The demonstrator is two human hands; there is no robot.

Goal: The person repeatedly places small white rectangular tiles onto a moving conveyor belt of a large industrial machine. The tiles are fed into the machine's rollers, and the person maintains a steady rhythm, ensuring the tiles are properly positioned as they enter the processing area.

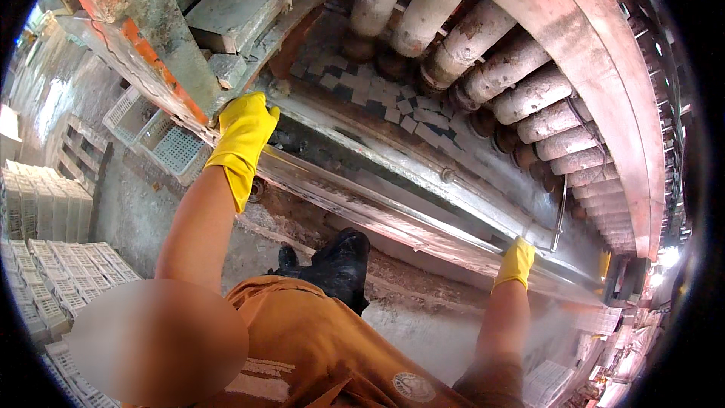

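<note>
Left hand (245, 127) | right hand (516, 261) — can't tell either's grip | long ledge (370, 208) — under both, seemingly touching

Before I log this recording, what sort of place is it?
Probably a factory floor, perhaps for finishing stone or tile. A long row of thick grey cylinders stands beside small, flat, dark and pale tile-like pieces, with pale perforated plastic baskets nearby.

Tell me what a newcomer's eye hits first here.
Two bright yellow gloves: the left hand beside a grimy orange-edged frame left of centre, the right hand at a long, shiny metal edge, lower right. Next, the curving row of thick, grimy pale cylinders, from top centre down the right. Then stacked white plastic crates, lower left.
</note>
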